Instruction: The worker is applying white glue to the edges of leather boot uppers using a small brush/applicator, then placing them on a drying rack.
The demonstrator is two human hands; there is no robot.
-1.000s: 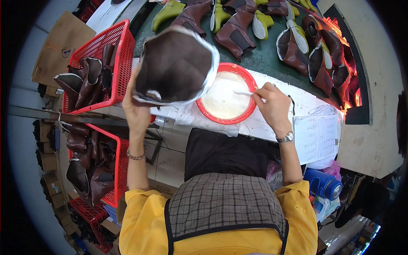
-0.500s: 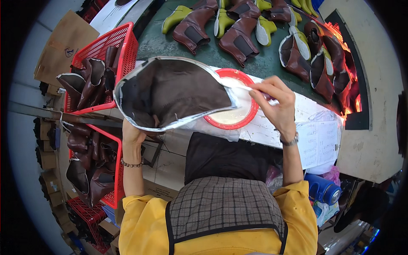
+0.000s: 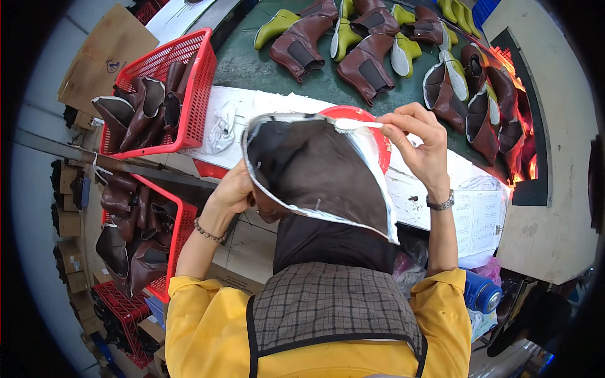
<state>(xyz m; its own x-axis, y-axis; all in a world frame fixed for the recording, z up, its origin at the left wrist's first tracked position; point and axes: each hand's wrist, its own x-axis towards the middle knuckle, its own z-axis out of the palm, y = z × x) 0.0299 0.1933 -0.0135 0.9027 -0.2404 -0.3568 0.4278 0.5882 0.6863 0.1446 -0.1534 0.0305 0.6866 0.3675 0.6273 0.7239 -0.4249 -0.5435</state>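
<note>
Your left hand (image 3: pixel 234 189) grips the brown boot upper (image 3: pixel 315 173) by its edge at 9 o'clock, holding it up at centre frame over the tabletop (image 3: pixel 265 104). Your right hand (image 3: pixel 419 142) pinches a white brush (image 3: pixel 356 125), its tip touching the upper's silvery rim at 1 o'clock, in front of the red bowl (image 3: pixel 378 129).

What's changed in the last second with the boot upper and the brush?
The left hand has turned the brown boot upper and drawn it nearer, so it now hides most of the red bowl. The right hand lifted the white brush from the bowl to the upper's edge. Both grips and the red baskets are unchanged.
</note>
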